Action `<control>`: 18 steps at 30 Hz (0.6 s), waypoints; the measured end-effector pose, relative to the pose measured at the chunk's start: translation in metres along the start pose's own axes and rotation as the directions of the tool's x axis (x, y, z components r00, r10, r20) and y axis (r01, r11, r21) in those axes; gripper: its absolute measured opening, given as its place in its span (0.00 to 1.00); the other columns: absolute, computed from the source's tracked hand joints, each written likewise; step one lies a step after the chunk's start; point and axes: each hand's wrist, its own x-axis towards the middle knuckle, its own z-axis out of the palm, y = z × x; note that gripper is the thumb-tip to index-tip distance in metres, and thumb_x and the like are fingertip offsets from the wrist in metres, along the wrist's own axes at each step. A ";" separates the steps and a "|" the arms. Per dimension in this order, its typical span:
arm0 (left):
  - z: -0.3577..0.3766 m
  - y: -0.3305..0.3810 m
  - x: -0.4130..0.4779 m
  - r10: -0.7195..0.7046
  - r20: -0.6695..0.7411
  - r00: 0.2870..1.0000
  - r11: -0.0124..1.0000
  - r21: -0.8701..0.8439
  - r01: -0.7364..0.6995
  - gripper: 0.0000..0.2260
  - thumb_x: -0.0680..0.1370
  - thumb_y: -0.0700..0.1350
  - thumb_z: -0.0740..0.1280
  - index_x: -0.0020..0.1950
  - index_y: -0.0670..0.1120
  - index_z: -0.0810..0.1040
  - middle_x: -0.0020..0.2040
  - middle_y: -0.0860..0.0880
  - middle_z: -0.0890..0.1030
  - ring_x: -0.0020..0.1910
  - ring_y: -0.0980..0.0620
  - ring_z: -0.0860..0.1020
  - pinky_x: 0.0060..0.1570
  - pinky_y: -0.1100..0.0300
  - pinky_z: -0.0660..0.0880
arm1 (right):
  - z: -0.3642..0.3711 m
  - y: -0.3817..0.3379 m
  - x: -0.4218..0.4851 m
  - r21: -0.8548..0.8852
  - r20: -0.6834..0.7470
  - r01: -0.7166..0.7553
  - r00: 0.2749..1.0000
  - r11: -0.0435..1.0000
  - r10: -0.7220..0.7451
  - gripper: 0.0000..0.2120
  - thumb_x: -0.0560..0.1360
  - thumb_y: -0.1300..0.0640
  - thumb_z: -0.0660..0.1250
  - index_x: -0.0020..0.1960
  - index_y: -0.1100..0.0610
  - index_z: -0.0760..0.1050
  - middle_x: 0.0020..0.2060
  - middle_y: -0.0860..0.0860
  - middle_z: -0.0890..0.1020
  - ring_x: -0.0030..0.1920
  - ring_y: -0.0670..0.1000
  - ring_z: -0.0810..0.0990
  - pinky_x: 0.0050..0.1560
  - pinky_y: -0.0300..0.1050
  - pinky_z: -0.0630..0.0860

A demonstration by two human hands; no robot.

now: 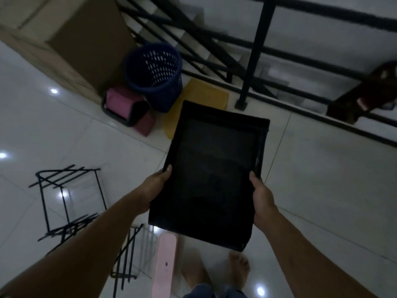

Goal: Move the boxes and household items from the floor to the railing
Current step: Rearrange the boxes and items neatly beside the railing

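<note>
A flat black tray [211,175] is held off the floor [322,179] between both hands, one on each long side near the end closest to the body. The left hand [153,193] has its thumb over the rim and its fingers hidden beneath; the right hand [261,197] clamps the opposite edge the same way. Gripping both sides likely keeps the wide, shallow piece level and stops it swinging.

Its far end points toward one o'clock, at the black railing [255,52] and its post. Already gathered along that line, at eleven o'clock, are a cardboard box [71,33], a blue perforated basket [153,75], a pink bin [126,109] lying on its side and a yellow mat [204,95]. A black wire rack [66,198] and a pink board [165,265] lie at seven o'clock, apparently awaiting their turn.
</note>
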 end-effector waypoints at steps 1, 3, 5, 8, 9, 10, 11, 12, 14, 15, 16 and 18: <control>0.000 0.005 0.001 0.025 0.002 1.000 1.000 -0.008 -0.025 0.26 0.80 0.60 0.62 0.71 0.44 0.74 0.53 0.49 0.83 0.52 0.48 0.82 0.52 0.56 0.78 | 0.004 -0.009 0.000 0.002 -0.001 0.014 1.000 1.000 -0.014 0.23 0.80 0.42 0.64 0.72 0.50 0.74 0.60 0.54 0.83 0.58 0.61 0.83 0.62 0.62 0.78; -0.006 0.024 0.009 0.057 -0.001 0.998 0.998 0.000 -0.057 0.27 0.79 0.61 0.63 0.72 0.45 0.73 0.56 0.48 0.83 0.54 0.46 0.82 0.58 0.52 0.78 | 0.015 -0.027 0.003 -0.004 -0.001 0.037 0.999 0.999 -0.037 0.22 0.81 0.43 0.64 0.72 0.50 0.73 0.61 0.54 0.82 0.58 0.60 0.82 0.63 0.61 0.77; -0.010 0.045 0.020 0.077 0.006 0.997 0.997 0.022 -0.077 0.28 0.79 0.62 0.62 0.72 0.46 0.73 0.58 0.47 0.82 0.55 0.45 0.81 0.63 0.50 0.76 | 0.029 -0.042 0.012 -0.017 -0.006 0.051 0.999 0.999 -0.051 0.23 0.81 0.43 0.63 0.73 0.50 0.72 0.62 0.54 0.82 0.59 0.60 0.81 0.64 0.62 0.76; -0.017 0.077 0.043 0.117 0.013 0.993 0.992 0.047 -0.117 0.22 0.80 0.61 0.61 0.68 0.49 0.74 0.56 0.48 0.82 0.54 0.47 0.81 0.59 0.53 0.76 | 0.053 -0.063 0.038 -0.042 -0.008 0.077 0.997 0.996 -0.078 0.23 0.81 0.42 0.63 0.73 0.50 0.72 0.62 0.54 0.82 0.60 0.61 0.81 0.65 0.63 0.75; -0.020 0.089 0.054 0.135 0.011 0.991 0.990 0.045 -0.135 0.21 0.81 0.60 0.61 0.68 0.50 0.73 0.56 0.48 0.82 0.53 0.47 0.81 0.58 0.54 0.76 | 0.061 -0.069 0.049 -0.049 -0.008 0.087 0.996 0.995 -0.088 0.24 0.80 0.41 0.63 0.73 0.49 0.72 0.62 0.54 0.81 0.60 0.61 0.81 0.65 0.63 0.75; -0.024 0.100 0.067 0.151 0.006 0.989 0.987 0.052 -0.151 0.20 0.81 0.59 0.60 0.68 0.50 0.73 0.57 0.48 0.82 0.53 0.48 0.81 0.57 0.55 0.76 | 0.069 -0.075 0.061 -0.058 -0.012 0.096 0.995 0.994 -0.096 0.24 0.80 0.40 0.64 0.73 0.49 0.72 0.63 0.54 0.81 0.60 0.61 0.81 0.65 0.63 0.75; -0.027 0.111 0.083 0.173 0.003 0.985 0.984 0.047 -0.173 0.20 0.82 0.59 0.60 0.68 0.49 0.74 0.57 0.48 0.82 0.53 0.48 0.82 0.58 0.54 0.77 | 0.076 -0.079 0.075 -0.059 -0.015 0.100 0.995 0.993 -0.101 0.25 0.79 0.39 0.65 0.73 0.48 0.73 0.63 0.54 0.81 0.60 0.61 0.81 0.65 0.62 0.75; -0.032 0.120 0.099 0.180 0.004 0.984 0.981 0.073 -0.180 0.20 0.82 0.59 0.61 0.68 0.48 0.74 0.58 0.48 0.82 0.53 0.48 0.82 0.59 0.54 0.77 | 0.083 -0.083 0.087 -0.043 -0.020 0.094 0.995 0.995 -0.095 0.27 0.77 0.38 0.67 0.72 0.49 0.73 0.63 0.54 0.82 0.60 0.61 0.81 0.65 0.62 0.76; -0.041 0.140 0.133 0.168 0.030 0.985 0.976 0.132 -0.171 0.21 0.81 0.60 0.61 0.67 0.49 0.76 0.59 0.48 0.82 0.54 0.48 0.82 0.62 0.51 0.77 | 0.097 -0.087 0.114 0.007 -0.042 0.083 0.996 0.997 -0.083 0.38 0.67 0.32 0.74 0.72 0.50 0.74 0.62 0.55 0.82 0.60 0.62 0.82 0.64 0.62 0.76; -0.044 0.151 0.149 0.155 0.052 0.987 0.975 0.153 -0.161 0.20 0.81 0.61 0.61 0.65 0.50 0.77 0.59 0.47 0.82 0.55 0.47 0.82 0.62 0.50 0.76 | 0.103 -0.090 0.128 0.021 -0.058 0.067 0.996 0.998 -0.065 0.44 0.62 0.30 0.76 0.71 0.51 0.74 0.62 0.56 0.82 0.59 0.62 0.82 0.64 0.63 0.76; -0.047 0.161 0.166 0.138 0.066 0.988 0.972 0.181 -0.148 0.19 0.81 0.61 0.61 0.64 0.50 0.78 0.59 0.48 0.82 0.55 0.47 0.82 0.62 0.49 0.76 | 0.109 -0.093 0.143 0.021 -0.076 0.049 0.996 0.999 -0.047 0.45 0.61 0.30 0.75 0.71 0.52 0.75 0.62 0.56 0.82 0.59 0.63 0.82 0.64 0.64 0.76; -0.050 0.182 0.198 0.137 0.089 0.987 0.963 0.221 -0.154 0.20 0.81 0.61 0.61 0.65 0.50 0.77 0.60 0.48 0.80 0.57 0.47 0.80 0.63 0.49 0.76 | 0.119 -0.095 0.172 0.036 -0.097 0.036 0.995 0.999 -0.033 0.37 0.69 0.33 0.69 0.70 0.55 0.76 0.62 0.56 0.82 0.59 0.63 0.82 0.64 0.64 0.75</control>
